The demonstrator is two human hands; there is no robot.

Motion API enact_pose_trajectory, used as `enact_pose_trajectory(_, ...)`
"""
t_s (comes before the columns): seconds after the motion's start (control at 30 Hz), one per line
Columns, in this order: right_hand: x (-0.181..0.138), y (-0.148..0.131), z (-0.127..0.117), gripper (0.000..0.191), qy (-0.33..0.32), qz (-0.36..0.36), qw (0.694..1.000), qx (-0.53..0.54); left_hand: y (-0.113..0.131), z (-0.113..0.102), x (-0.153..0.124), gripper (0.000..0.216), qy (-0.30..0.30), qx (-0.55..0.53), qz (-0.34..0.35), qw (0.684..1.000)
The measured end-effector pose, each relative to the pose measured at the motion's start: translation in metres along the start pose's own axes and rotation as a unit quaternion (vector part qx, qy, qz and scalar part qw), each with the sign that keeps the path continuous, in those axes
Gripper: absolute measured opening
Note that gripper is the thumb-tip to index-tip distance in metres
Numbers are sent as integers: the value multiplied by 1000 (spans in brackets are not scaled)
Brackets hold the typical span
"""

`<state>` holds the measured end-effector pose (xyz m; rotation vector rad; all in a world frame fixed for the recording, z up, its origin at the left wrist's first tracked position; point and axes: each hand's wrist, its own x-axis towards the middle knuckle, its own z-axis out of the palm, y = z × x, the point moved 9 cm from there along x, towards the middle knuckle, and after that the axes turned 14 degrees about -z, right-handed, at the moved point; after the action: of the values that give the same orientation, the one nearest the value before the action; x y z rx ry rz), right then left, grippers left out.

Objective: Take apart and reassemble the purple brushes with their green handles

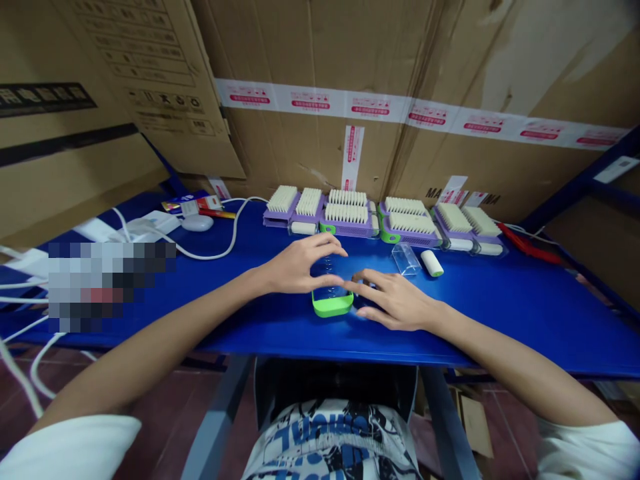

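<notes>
A small box (332, 304) with a lime-green plastic base and a clear, see-through upper part sits on the blue table top (500, 300), near its front edge and straight ahead of the person. The left hand (299, 267) arches over the box, its curled fingers and thumb closed lightly on the clear part. The right hand (396, 301) lies flat and loosely spread, its fingertips touching the box's right side. Just behind it lie a loose clear plastic cover (406, 258) and a short white cylinder with a green end (432, 263). Further back stands a row of cream-bristled brushes in purple and green holders (380, 217). The box looks light and rigid; the smooth clear shell is probably slippery and easily scuffed, so the green base's opposite sides offer the surer hold.
</notes>
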<state>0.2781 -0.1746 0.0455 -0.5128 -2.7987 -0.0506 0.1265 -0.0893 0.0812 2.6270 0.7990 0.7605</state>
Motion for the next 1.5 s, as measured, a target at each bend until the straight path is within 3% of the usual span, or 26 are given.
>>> enact_pose_trajectory(0.07,2,-4,1,63,-10,-19,999,-26,-24,-16,6,30,58,20,-48,997)
enact_pose_trajectory(0.13,4,-6,2,62,-12,-32,999,-37,-55,-30,10,24,110,104,-127,980)
enact_pose_trajectory(0.2,4,-9,2,59,-15,-52,998,-43,-79,-32,13,31,99,197,-178,959)
enact_pose_trajectory(0.3,4,-13,2,51,-16,-82,995,-60,-95,-21,16,38,29,286,-190,939)
enact_pose_trajectory(0.5,6,-8,7,47,2,-41,997,-63,-77,-14,14,41,3,342,-191,920)
enact_pose_trajectory(0.63,7,-6,-7,49,92,-43,994,41,-61,-17,11,46,42,344,-180,921)
enact_pose_trajectory(0.73,2,4,-24,41,138,-21,990,27,-52,-11,9,43,44,349,-168,921)
enact_pose_trajectory(0.9,0,15,-5,40,18,-16,999,-36,-51,-13,2,51,53,326,-217,919)
enact_pose_trajectory(1.0,1,24,6,44,-1,13,999,-34,-55,-27,-3,59,106,317,-261,906)
enact_pose_trajectory(1.13,0,39,12,55,-12,63,997,-40,-57,-40,-6,37,185,282,-263,904)
enact_pose_trajectory(1.2,-2,44,12,60,-12,80,996,-41,-60,-35,-6,62,165,296,-277,899)
enact_pose_trajectory(1.27,-5,44,9,61,-5,87,995,-42,-68,-24,-6,82,109,305,-315,892)
enact_pose_trajectory(1.37,-8,43,5,60,8,89,995,-51,-75,-19,-8,81,57,278,-363,888)
enact_pose_trajectory(1.5,-4,49,11,60,8,83,996,-31,-74,-51,-9,77,129,247,-367,887)
